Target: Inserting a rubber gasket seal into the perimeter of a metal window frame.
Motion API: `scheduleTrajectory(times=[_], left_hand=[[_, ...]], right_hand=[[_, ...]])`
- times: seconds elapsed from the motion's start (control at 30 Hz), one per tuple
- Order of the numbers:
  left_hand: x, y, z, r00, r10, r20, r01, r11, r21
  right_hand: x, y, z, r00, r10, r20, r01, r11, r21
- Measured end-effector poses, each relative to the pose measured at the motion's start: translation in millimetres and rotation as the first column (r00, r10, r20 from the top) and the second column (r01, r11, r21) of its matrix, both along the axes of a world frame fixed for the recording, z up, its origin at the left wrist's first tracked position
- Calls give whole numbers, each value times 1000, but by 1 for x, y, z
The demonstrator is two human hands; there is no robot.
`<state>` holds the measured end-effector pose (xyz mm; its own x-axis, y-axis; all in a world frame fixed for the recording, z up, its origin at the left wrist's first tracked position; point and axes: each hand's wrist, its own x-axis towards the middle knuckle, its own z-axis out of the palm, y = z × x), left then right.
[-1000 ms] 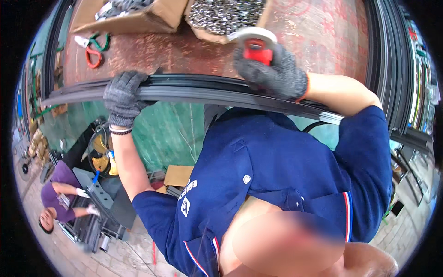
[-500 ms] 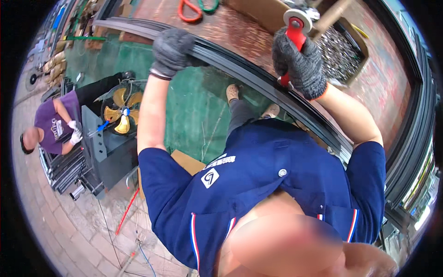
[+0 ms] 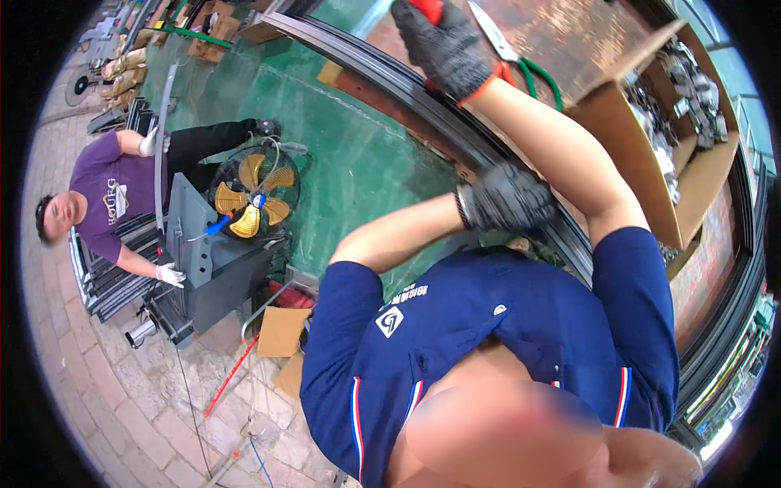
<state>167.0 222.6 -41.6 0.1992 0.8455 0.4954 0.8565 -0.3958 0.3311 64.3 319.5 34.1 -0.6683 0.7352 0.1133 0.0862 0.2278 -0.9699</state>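
"What's changed?"

"Right hand point(image 3: 443, 50) swings to twelve o'clock, grip closed round the red tool point(image 3: 427, 10); left hand point(image 3: 511, 199) shifts along the black frame point(image 3: 390, 75) to two, closure unclear."

"Meaning?"

"Probably another stretch of frame."

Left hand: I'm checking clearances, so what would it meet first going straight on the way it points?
Probably the dark frame rail, which lies immediately ahead of the left hand; depth is unclear, so they may already be touching.

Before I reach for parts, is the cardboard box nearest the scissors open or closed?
Open. The top of the cardboard box is uncovered, and metal parts show inside.
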Motion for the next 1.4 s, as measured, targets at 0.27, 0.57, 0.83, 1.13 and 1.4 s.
scheduleTrajectory(times=[0.27,0.57,0.83,1.13,1.4], left_hand=[[-13,4,0,945,-255,207,221,960,173],[-114,2,6,990,87,111,-89,996,14],[-283,1,11,946,234,-226,-169,947,273],[-182,6,14,885,284,-368,-219,953,210],[233,15,38,973,-159,-167,164,986,15]], right_hand=[[-197,13,-24,900,29,-434,-67,995,-71],[60,27,4,933,244,264,-309,920,242],[431,16,25,632,107,768,-226,973,51],[667,-55,2,551,-360,753,-251,789,561],[613,-62,10,554,-208,806,-320,840,437]])
